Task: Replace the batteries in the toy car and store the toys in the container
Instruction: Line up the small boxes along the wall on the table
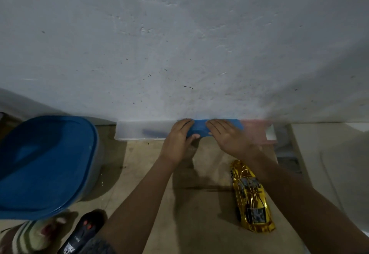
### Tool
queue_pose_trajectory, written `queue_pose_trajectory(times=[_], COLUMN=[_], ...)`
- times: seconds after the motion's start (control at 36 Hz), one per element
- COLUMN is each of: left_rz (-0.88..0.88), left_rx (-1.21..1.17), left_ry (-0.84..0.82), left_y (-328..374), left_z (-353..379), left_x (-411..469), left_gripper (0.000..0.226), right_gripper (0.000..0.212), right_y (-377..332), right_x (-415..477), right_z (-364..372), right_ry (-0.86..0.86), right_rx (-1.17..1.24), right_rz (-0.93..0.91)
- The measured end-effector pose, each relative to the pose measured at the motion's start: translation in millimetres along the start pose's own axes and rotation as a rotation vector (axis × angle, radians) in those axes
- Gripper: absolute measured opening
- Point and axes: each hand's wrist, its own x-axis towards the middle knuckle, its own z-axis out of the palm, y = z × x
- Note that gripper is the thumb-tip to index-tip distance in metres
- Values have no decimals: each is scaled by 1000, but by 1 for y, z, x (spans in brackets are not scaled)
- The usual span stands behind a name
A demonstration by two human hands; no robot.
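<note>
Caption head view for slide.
Left hand grips and right hand touches a blue box at the wall; gold toy car nearby.

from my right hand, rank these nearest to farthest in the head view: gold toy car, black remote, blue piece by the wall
1. blue piece: under the right hand, against the wall
2. gold toy car: just below that hand, right side
3. black remote: far off, bottom left
</note>
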Motion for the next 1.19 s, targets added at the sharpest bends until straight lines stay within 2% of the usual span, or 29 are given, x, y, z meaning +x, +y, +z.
queue_pose_trajectory(times=[0.22, 0.36, 0.61, 0.78, 0.97, 1.08, 1.19], left_rz=[-6, -5, -6, 7, 2, 10, 14], left_rx=[-20, -17, -25, -27, -59, -63, -70], left_ry=[-6, -29, -70, -129, -129, -125, -112], left_y=[-3, -3, -4, -5, -5, -3, -4], left_z=[-1, -3, -6, -4, -4, -4, -3], left_x=[0, 3, 11, 14, 16, 18, 18], left_gripper=[49, 50, 47, 43, 42, 40, 39], right_gripper=[31, 41, 32, 25, 36, 27, 27], right_y=[-1, -3, 1, 7, 1, 4, 5], right_x=[-1, -1, 4, 5, 8, 11, 11], right_z=[6, 4, 6, 7, 5, 6, 8], right_ry=[11, -16, -60, -88, -130, -132, -146], right_rx=[40, 52, 136, 138, 162, 159, 185], right_rz=[25, 48, 134, 94, 161, 166, 175])
